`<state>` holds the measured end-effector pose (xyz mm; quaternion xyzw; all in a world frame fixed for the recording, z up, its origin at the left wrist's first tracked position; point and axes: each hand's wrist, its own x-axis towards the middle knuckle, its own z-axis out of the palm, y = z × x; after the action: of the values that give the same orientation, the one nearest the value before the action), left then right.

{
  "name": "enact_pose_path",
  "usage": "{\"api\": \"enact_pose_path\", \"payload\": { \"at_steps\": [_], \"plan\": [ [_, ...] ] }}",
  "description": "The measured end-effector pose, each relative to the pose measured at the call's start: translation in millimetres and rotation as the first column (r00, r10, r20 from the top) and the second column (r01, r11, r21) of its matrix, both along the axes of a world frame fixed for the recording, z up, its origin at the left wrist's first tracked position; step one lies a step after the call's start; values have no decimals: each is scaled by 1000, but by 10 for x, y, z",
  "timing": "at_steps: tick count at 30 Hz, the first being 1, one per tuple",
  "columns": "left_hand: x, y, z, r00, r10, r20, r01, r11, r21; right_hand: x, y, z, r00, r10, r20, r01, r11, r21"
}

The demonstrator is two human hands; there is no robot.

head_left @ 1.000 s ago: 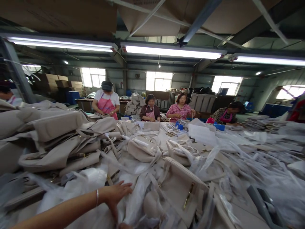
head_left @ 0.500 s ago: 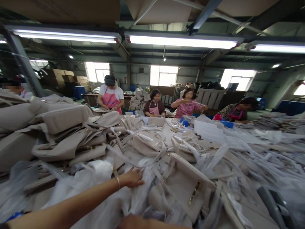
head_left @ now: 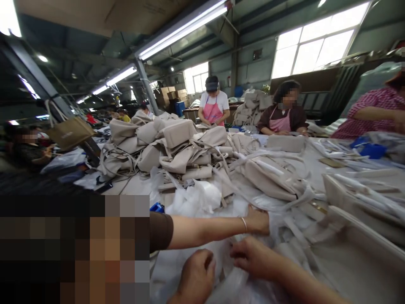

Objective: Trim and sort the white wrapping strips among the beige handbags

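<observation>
My left hand [head_left: 196, 273] is at the bottom centre, its fingers curled in over the sheer plastic wrapping [head_left: 177, 261]. Facing it from the right, my right hand [head_left: 251, 256] also has closed fingers, close above the same plastic. What either hand pinches is too small to make out. Just beyond them, a co-worker's hand [head_left: 260, 221] with a bracelet rests on the wrapping, its arm reaching in from the left. To the right of my right hand lies an open beige bag [head_left: 357, 257]; another beige bag [head_left: 268, 179] with straps lies farther back.
A tall heap of beige bags [head_left: 177, 135] covers the table at the left. Close by on the left is a co-worker, mostly blurred out, with a dark sleeve [head_left: 161, 231]. Several people sit or stand across the table. A blue object [head_left: 368, 147] lies at the right.
The view has swung left and tilted. Both my hands now show, where only part of one was at the bottom edge. The co-worker's hand has changed from spread to bent down.
</observation>
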<state>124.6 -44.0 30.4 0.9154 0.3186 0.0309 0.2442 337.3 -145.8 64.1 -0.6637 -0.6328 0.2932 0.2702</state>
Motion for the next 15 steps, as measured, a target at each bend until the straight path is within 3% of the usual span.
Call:
{"api": "enact_pose_path", "payload": {
  "at_steps": [2,4,6,8,10,12,15],
  "plan": [
    [119,-22,122,995,-89,40,89,996,-12,145,119,121,990,-114,-78,121,989,82],
    [157,-31,137,995,-100,27,99,994,38,325,279,208,955,-279,-102,290,949,122],
    [92,8,20,999,-35,-37,40,990,137,463,407,234,919,-375,-120,388,914,121],
    [31,121,-185,995,-11,-96,32,974,226,497,433,199,904,-393,-169,414,903,112],
    [185,309,-403,985,-126,-119,153,957,247,429,369,117,897,-382,-222,414,902,120],
    [717,483,-549,918,-376,-124,395,890,227,328,304,2,887,-372,-274,402,914,61],
    [1980,439,-498,803,-594,-50,587,773,242,271,282,-143,870,-404,-282,421,907,-3]
  ]
}}
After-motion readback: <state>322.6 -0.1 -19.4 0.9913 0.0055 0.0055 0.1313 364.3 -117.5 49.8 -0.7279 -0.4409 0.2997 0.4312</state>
